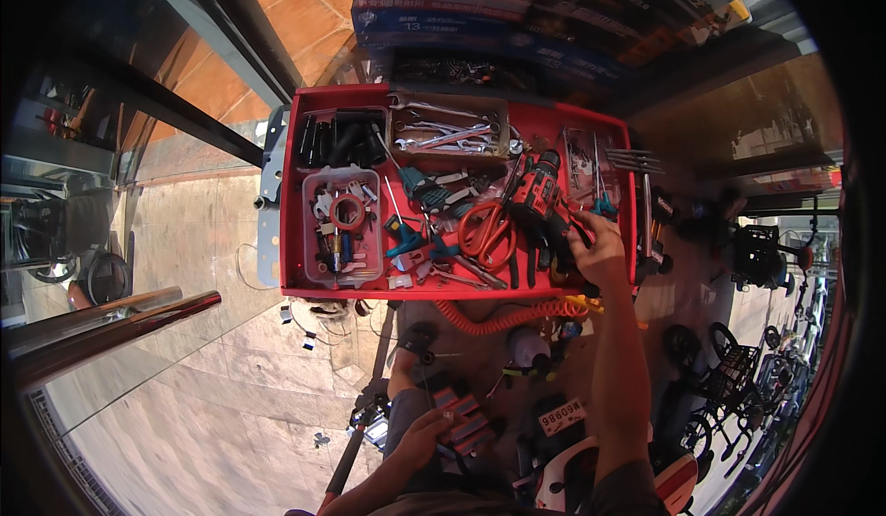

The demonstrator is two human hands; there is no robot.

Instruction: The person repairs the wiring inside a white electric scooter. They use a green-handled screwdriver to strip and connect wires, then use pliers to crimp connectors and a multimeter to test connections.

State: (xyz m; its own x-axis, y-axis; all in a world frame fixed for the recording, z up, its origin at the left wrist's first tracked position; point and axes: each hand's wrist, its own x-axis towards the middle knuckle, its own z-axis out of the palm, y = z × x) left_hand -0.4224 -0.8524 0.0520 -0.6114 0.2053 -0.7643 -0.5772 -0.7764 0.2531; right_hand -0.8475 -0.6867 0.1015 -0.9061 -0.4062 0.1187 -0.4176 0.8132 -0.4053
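Note:
My right hand reaches into the right side of a red tool drawer. Its fingers curl round something red and black beside a cordless drill; what exactly they grip is partly hidden. Left of the drill lie red-handled cutters, with teal-handled tools farther left. Low in front of my body, my left hand is closed, fingertips pinched at a small pale piece too small to name.
A box of wrenches and a clear bin of small parts sit in the drawer. An orange coiled hose hangs along its near edge. Stacked boxes stand behind; bikes are at right, a metal rail at left.

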